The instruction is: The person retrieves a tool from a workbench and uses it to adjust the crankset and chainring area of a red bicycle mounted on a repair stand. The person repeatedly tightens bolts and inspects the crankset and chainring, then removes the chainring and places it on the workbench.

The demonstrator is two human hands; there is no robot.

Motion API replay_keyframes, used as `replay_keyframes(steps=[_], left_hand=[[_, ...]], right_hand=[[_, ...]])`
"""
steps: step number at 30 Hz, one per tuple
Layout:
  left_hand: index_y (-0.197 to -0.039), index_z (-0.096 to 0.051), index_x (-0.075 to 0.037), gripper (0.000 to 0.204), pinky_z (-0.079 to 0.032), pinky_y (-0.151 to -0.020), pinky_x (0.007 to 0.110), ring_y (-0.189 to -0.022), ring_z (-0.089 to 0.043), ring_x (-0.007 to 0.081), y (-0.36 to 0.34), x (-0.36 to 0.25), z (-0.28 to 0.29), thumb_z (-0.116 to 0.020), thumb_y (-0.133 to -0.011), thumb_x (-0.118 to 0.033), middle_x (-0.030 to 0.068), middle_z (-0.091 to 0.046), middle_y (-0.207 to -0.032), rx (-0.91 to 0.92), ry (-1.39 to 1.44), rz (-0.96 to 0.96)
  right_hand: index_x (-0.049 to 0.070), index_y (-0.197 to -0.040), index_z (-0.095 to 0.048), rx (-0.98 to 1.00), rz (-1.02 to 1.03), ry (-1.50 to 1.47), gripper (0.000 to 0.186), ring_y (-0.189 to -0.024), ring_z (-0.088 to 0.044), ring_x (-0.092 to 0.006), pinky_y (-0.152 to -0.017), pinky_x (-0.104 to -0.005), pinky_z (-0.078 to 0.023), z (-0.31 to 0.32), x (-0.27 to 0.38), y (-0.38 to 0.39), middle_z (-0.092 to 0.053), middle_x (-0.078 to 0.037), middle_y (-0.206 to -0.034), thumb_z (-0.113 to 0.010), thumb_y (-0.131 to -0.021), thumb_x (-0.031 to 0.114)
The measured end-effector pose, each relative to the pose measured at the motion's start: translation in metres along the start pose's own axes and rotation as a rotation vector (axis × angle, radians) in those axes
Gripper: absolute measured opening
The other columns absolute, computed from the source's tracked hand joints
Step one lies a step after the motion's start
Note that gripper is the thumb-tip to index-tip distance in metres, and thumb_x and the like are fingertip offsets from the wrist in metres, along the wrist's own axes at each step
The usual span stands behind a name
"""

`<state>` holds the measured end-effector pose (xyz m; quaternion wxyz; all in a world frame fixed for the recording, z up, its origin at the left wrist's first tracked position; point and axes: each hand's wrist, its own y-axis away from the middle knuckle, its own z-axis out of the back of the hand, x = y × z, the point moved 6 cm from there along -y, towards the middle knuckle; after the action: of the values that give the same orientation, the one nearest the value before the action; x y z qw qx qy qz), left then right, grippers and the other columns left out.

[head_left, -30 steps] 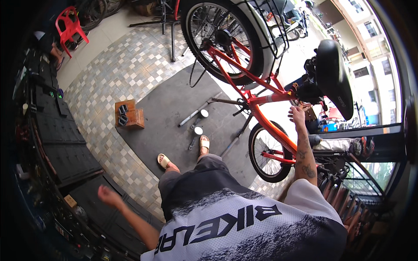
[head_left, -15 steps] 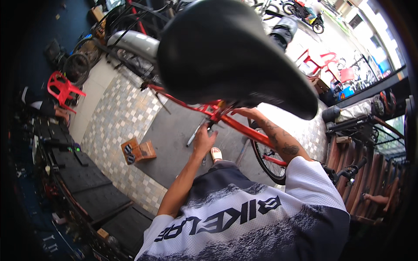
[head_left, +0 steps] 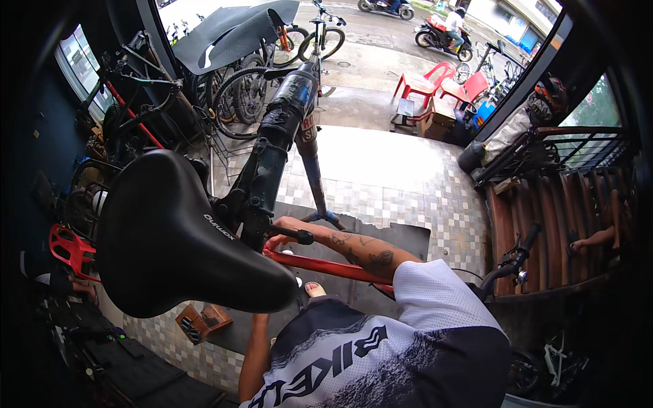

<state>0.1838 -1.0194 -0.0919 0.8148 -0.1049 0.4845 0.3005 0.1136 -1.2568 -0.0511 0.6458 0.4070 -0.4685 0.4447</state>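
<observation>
The black saddle [head_left: 173, 231] of a red bicycle fills the left middle, beside a black clamp [head_left: 272, 170] on a work stand [head_left: 313, 177]. A red frame tube [head_left: 330, 266] runs below them. My right hand [head_left: 277, 234] is at that tube under the clamp, fingers curled round something that the clamp and saddle partly hide. My left forearm [head_left: 256, 340] rises from below; its hand is hidden behind the saddle. A handlebar [head_left: 522, 255] sticks out to my right.
Bicycles [head_left: 241, 102], red chairs [head_left: 425, 83] and motorbike riders [head_left: 454, 27] are toward the street. A slatted wooden bench [head_left: 537, 265] with a person's bare limb [head_left: 595, 238] is right. Another person's legs [head_left: 85, 289] show left. A wooden box [head_left: 204, 319] lies below the saddle.
My view has swung up toward the street and stand. My left arm has moved up from low left to under the saddle, which now hides its hand. My right hand stays at the frame.
</observation>
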Motion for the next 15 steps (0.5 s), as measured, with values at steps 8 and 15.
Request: replay_keyframes(steps=[8,15], left_hand=[[-0.120,-0.067,0.002,0.029,-0.052,-0.081,0.041,-0.080,-0.064,0.0325,-0.020,-0.005,0.000,-0.058,-0.106,-0.022,0.0232,-0.071,-0.095,-0.113,0.187,-0.180],[-0.118,-0.068,0.001,0.027,-0.053,-0.075,0.041,-0.078,-0.069,0.0314,-0.012,-0.011,0.002,-0.061,-0.104,-0.020,0.0216,-0.071,-0.091,-0.077,-0.097,-0.010]], right_hand=[[-0.001,-0.105,-0.076,0.101,-0.083,0.116,0.047,-0.079,-0.067,-0.0205,-0.075,-0.0387,-0.052,0.018,-0.012,-0.026,-0.072,-0.014,-0.082,-0.078,-0.088,0.043],[0.001,-0.115,-0.077,0.125,-0.097,-0.064,0.036,-0.087,-0.069,-0.0170,-0.081,-0.0334,-0.054,0.017,-0.019,-0.022,-0.075,-0.010,-0.091,-0.070,-0.093,0.029]])
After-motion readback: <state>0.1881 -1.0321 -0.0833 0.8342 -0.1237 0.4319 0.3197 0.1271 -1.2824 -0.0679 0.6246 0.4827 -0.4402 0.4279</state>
